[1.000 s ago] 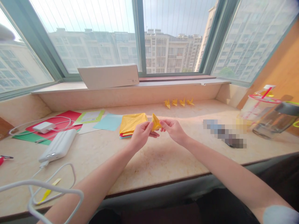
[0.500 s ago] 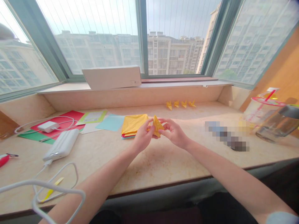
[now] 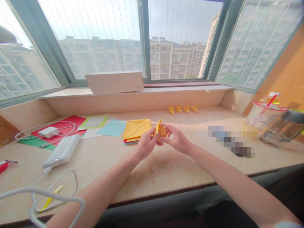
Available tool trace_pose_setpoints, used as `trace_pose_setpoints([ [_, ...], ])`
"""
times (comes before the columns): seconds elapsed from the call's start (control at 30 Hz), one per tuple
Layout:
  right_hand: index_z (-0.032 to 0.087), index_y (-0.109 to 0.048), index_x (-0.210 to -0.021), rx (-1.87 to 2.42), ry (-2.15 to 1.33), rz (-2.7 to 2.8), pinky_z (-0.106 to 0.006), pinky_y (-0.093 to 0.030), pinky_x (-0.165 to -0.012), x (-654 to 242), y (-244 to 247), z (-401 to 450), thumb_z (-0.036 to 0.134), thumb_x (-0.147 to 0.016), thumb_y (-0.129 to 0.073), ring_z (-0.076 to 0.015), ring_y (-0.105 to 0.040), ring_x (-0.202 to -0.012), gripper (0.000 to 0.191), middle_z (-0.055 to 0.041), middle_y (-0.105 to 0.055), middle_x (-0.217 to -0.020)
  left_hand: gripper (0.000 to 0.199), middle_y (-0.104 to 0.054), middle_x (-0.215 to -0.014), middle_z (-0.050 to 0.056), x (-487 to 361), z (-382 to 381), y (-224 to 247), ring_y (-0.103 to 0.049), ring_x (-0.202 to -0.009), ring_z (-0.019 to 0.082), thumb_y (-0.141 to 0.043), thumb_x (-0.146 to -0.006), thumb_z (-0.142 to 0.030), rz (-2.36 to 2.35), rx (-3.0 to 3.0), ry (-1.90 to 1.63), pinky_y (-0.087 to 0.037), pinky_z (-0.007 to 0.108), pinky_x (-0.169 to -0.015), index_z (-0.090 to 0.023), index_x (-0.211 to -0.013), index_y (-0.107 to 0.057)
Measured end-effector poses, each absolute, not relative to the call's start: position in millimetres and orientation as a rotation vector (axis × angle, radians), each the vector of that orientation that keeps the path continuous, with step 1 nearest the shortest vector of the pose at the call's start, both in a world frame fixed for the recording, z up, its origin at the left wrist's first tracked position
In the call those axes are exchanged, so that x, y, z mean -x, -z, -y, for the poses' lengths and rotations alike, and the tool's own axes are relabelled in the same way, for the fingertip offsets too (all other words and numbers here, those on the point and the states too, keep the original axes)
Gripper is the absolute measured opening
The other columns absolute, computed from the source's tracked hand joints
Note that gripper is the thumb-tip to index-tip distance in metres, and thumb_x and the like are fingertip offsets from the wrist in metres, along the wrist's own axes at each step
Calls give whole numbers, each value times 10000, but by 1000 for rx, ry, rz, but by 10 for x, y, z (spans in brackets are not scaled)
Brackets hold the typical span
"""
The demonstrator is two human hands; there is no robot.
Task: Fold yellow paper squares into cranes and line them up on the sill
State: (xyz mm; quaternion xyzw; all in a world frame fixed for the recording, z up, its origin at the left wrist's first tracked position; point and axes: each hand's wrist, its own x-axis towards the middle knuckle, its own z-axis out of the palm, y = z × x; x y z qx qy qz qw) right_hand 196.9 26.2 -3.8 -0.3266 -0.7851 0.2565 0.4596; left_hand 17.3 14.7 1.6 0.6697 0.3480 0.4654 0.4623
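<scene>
Between my two hands is a piece of folded yellow paper (image 3: 161, 129), held up just above the counter. My left hand (image 3: 147, 143) pinches its left side between thumb and fingers. From the right, my right hand (image 3: 175, 138) grips the other side, its fingers closed on the edge. Parts of the paper are hidden behind the fingers. Close to my left hand lies a stack of yellow paper sheets (image 3: 136, 129), with red and blue sheets showing underneath. Several small yellow paper cranes (image 3: 179, 108) stand in a row farther back.
On the left are coloured papers (image 3: 112, 127), a white charger (image 3: 49, 132), a white power bank (image 3: 63, 151) and a looped white cable (image 3: 59, 198). A long white box (image 3: 114, 83) rests on the window ledge. At right stand a plastic cup (image 3: 263, 115) and a dark-lidded glass bottle (image 3: 280, 129).
The folded paper has turned slightly in my fingers, its upright flap now narrower and more edge-on. Both hands stay on it. The whole view has shifted slightly.
</scene>
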Motion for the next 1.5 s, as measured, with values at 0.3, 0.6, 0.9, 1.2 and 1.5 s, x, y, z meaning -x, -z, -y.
trace_pose_setpoints([
  [0.3, 227, -570, -1159, 877, -489, 1903, -316, -500, -701, -1983, 48, -272, 230, -839, -629, -165, -605, -775, 326, -45, -665, -968, 502, -677, -685, 54, -192, -166, -13, -688, -575, 169, -497, -886, -607, -937, -1548, -1144, -581, 277, -570, -126, -854, -638],
  [0.6, 185, -657, -951, 1018, -558, 1775, -310, -490, -649, -2005, 28, -325, 307, -874, -582, -173, -627, -711, 163, -63, -714, -878, 500, -636, -649, 31, -162, -181, -17, -647, -497, 143, -480, -892, -598, -990, -1579, -1210, -519, 216, -419, -121, -840, -618],
  [0.9, 225, -470, -1302, 792, -903, 1685, -299, -484, -677, -1981, 80, -338, 288, -862, -606, -146, -608, -706, 465, 22, -640, -764, 581, -646, -713, -22, -106, -185, -79, -620, -461, 124, -675, -807, -489, -960, -1369, -1339, -520, 235, -447, -182, -1250, -458],
  [1.2, 217, -662, -1229, 849, -832, 2021, -309, -500, -646, -1963, 105, -284, 282, -902, -577, -147, -588, -661, 344, -39, -721, -824, 494, -655, -811, -2, 11, -288, -78, -680, -729, 171, -737, -751, -434, -1025, -1202, -1575, -558, 272, -614, -197, -1107, -490],
  [1.5, 330, -716, -1132, 753, -351, 2064, -411, -520, -910, -2026, 171, -385, 206, -891, -627, -188, -577, -959, 285, -69, -526, -1201, 346, -695, -851, 61, 32, -286, -93, -679, -717, 164, -745, -742, -440, -1113, -1289, -1391, -557, 243, -571, -138, -887, -659],
])
